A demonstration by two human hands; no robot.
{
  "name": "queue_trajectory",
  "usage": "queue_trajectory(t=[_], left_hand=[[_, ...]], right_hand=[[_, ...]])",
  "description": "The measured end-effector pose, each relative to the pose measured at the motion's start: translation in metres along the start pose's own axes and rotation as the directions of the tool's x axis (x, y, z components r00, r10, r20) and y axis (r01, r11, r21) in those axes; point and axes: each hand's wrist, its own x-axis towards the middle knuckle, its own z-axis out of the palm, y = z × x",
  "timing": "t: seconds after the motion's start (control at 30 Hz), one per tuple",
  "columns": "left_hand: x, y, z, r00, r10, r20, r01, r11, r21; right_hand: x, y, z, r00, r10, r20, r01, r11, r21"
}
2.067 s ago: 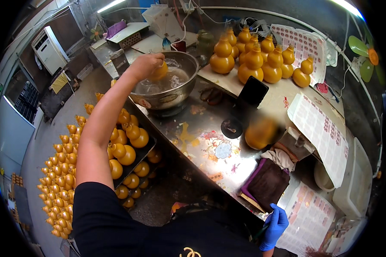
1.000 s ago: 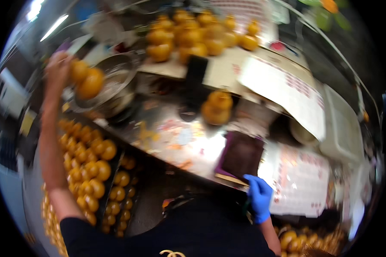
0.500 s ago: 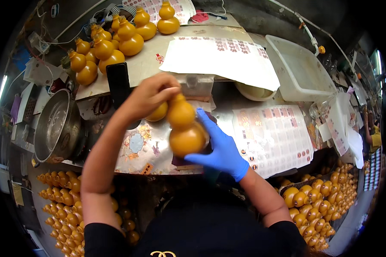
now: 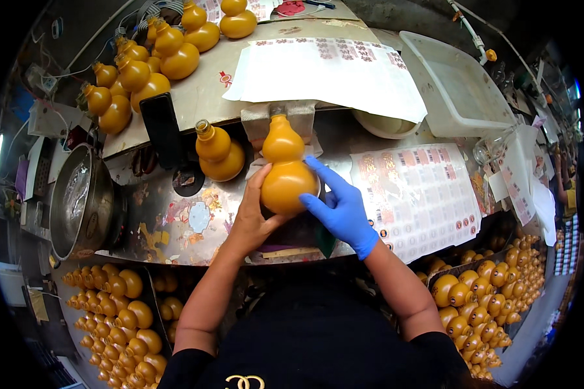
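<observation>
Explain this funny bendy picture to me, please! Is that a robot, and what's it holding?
No robot here, just a person's own two hands. A camera worn on their head looks down, and its wide fisheye lens makes straight edges curve. The bare left hand and blue-gloved right hand hold a yellow gourd-shaped bottle between them. On the metal table sits another yellow bottle, with a metal bowl to the left and a printed sheet to the right.
</observation>
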Motion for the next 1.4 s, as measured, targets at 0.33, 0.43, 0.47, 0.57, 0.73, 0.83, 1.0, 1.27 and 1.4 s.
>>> queue_trajectory(t=[0.33,0.43,0.47,0.57,0.73,0.83,1.0,1.27,1.4], left_hand=[[-0.006,0.005,-0.004,0.991,-0.133,-0.002,0.133,0.99,0.037],[-0.001,0.026,0.003,0.986,-0.012,-0.167,0.045,0.98,0.196],[-0.002,0.023,0.004,0.99,-0.04,-0.134,0.061,0.985,0.162],[-0.002,0.011,0.005,0.992,-0.11,-0.056,0.114,0.991,0.071],[0.0,0.009,0.006,0.992,-0.093,-0.091,0.099,0.993,0.06],[0.007,0.018,0.016,0.984,0.121,-0.131,-0.084,0.964,0.254],[0.003,0.021,0.021,0.934,0.277,-0.226,-0.19,0.92,0.343],[0.003,0.023,0.032,0.95,0.251,-0.184,-0.188,0.934,0.304],[0.003,0.023,0.034,0.952,0.244,-0.183,-0.183,0.938,0.294]], right_hand=[[-0.013,0.008,0.001,0.996,-0.081,-0.041,0.082,0.996,0.025],[-0.01,0.025,0.008,0.982,-0.181,-0.053,0.177,0.981,-0.074],[-0.014,0.025,0.012,0.994,-0.109,-0.026,0.109,0.994,0.006],[-0.011,0.021,0.013,0.997,-0.068,-0.035,0.066,0.996,-0.054],[-0.01,0.031,0.012,0.994,-0.102,-0.041,0.097,0.988,-0.122],[-0.011,0.049,0.013,0.981,-0.156,-0.112,0.153,0.988,-0.033],[-0.021,0.032,0.003,0.999,-0.051,-0.017,0.048,0.988,-0.146],[-0.11,0.079,-0.108,0.889,0.057,-0.454,-0.202,0.939,-0.278],[-0.125,0.097,-0.184,0.789,0.014,-0.614,-0.398,0.774,-0.493]])
